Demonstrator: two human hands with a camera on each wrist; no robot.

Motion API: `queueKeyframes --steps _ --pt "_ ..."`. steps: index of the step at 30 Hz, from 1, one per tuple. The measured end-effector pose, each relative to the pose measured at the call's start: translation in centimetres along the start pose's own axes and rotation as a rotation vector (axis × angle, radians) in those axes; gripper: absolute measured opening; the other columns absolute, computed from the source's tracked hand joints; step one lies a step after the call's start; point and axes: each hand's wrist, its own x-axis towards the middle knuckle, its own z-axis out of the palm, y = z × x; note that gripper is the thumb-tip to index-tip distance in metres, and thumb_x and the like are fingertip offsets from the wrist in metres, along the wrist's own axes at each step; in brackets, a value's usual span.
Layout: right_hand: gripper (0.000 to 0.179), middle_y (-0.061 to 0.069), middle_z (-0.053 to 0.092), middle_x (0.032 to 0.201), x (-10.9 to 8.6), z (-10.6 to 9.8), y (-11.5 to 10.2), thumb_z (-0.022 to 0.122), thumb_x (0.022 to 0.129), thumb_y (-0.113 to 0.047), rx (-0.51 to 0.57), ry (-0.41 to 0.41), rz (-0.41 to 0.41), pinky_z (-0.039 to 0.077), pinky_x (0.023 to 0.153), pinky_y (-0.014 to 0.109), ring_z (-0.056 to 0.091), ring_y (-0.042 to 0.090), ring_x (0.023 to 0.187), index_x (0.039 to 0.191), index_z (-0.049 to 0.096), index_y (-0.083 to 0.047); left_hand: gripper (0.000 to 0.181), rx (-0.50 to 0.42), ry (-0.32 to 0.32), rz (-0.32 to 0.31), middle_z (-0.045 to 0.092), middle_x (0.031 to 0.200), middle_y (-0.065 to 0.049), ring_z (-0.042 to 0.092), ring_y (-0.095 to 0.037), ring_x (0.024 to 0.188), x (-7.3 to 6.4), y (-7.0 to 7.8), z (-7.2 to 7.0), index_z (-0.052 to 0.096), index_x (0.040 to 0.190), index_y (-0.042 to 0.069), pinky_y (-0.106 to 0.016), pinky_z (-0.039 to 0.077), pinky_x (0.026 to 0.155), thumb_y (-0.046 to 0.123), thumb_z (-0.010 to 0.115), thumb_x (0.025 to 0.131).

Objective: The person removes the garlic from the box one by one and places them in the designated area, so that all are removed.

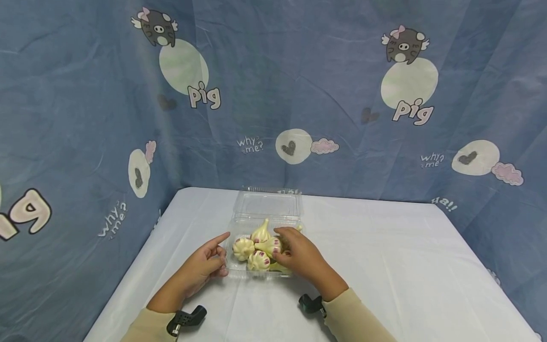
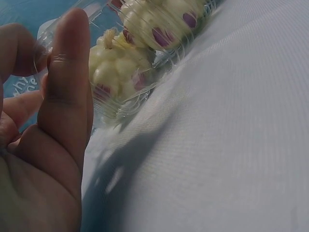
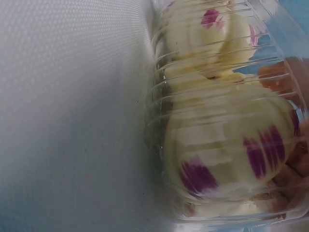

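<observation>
A clear plastic clamshell container sits on the table with its lid raised at the back. Several cream garlic bulbs with purple marks lie in its base. At the container's left wall, my left hand holds the rim, its index finger stretched forward. The left wrist view shows fingers against the plastic beside one bulb. My right hand reaches into the right side, thumb and fingers around a bulb. Through the ribbed wall in the right wrist view, larger bulbs partly cover that hand.
A white cloth covers the table. Blue patterned fabric hangs behind it and along the left. The raised transparent lid leans back near the table's far edge. A black wrist device sits on the left wrist, another on the right.
</observation>
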Motion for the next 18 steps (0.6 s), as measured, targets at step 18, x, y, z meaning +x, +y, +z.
queueKeyframes --steps 18 --pt "0.053 -0.002 0.061 0.143 -0.18 -0.03 -0.24 0.077 0.096 -0.037 -0.059 0.001 -0.037 0.056 0.104 0.042 0.063 0.017 0.125 0.143 0.063 -0.018 0.080 -0.010 -0.024 0.017 0.047 0.100 -0.003 0.055 -0.011 0.078 -0.09 -0.03 -0.02 0.021 0.167 0.009 -0.027 0.063 0.072 -0.009 0.053 0.095"
